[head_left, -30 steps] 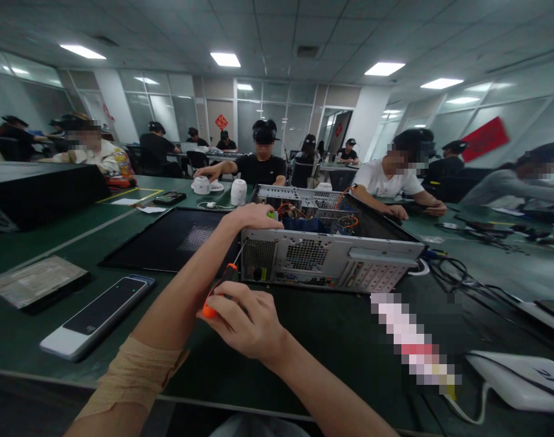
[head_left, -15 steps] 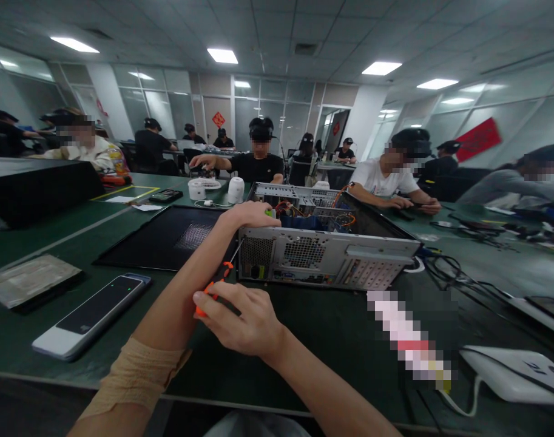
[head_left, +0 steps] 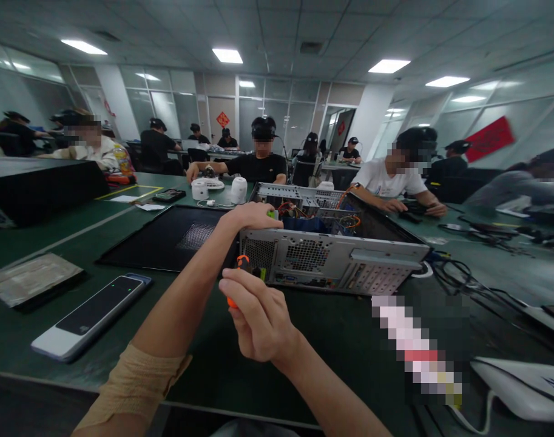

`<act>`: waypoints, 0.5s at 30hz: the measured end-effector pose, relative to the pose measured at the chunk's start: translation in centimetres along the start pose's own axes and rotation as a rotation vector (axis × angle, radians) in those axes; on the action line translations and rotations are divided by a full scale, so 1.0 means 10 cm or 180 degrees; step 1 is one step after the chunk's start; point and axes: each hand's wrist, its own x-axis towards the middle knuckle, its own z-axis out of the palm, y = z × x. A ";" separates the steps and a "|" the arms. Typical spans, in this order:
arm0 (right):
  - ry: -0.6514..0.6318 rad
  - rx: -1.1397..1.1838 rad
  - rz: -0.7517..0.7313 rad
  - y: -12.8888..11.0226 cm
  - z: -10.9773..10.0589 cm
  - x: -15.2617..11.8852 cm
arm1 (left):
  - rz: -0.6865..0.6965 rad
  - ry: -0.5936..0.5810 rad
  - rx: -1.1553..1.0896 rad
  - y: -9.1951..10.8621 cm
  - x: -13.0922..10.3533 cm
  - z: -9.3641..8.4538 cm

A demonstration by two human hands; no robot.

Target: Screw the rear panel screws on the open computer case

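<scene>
1. Right hand (head_left: 263, 315): fingers closed round orange-black screwdriver (head_left: 243, 263), probably for control.
2. Left hand (head_left: 255, 216): on computer case (head_left: 338, 246) beyond right hand, probably steadying; fingertips hidden, grip unclear.

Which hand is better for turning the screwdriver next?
Probably the right hand: it grips the orange-and-black screwdriver, in front of the computer case. The left hand is at the case's upper edge, away from the handle.
</scene>
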 end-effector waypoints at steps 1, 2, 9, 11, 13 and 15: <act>0.0045 0.0057 0.0036 0.00 0.00 0.00 | 0.0000 0.0010 0.0004 0.00 0.00 0.00; 0.0089 0.0132 0.0061 0.00 0.01 -0.01 | -0.0008 0.0018 0.0010 -0.01 0.01 0.01; 0.0113 0.0148 0.0010 0.03 0.02 -0.01 | -0.0089 0.0052 0.0029 -0.01 0.01 0.02; 0.0154 -0.0013 0.0120 0.02 0.02 -0.01 | -0.0050 0.0039 0.0052 -0.01 0.01 0.01; 0.0179 -0.0108 0.0166 0.01 0.04 -0.02 | -0.0016 0.0017 0.0065 0.00 0.01 0.01; 0.0256 -0.0058 0.0147 0.01 0.07 -0.02 | -0.0025 -0.0004 0.0073 0.01 0.00 0.00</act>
